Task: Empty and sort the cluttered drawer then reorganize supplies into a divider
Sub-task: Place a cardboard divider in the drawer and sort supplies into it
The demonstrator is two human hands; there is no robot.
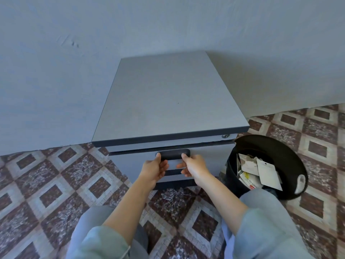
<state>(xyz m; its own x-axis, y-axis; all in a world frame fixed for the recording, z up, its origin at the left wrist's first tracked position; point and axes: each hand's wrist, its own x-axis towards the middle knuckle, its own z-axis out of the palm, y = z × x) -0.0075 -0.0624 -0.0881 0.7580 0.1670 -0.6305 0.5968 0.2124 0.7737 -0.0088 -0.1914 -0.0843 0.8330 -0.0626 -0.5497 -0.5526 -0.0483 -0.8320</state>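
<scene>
A grey drawer cabinet (168, 101) stands against the wall, and all its drawers look closed. The top drawer front (207, 156) carries a dark bar handle (172, 153). My left hand (154, 168) is at the handle's left end, thumb tip touching it and fingers loosely curled just below the bar. At the right end, my right hand (195, 166) does the same, thumb on the handle and fingers curved beneath it. Neither hand wraps round the bar. The drawer's contents are hidden.
A black waste bin (283, 148) holding paper and packaging (261, 171) stands on the floor right of the cabinet. A small lock (225, 136) sits at the cabinet's upper right front. Patterned floor tiles (56, 184) spread left and right. My knees are at the bottom.
</scene>
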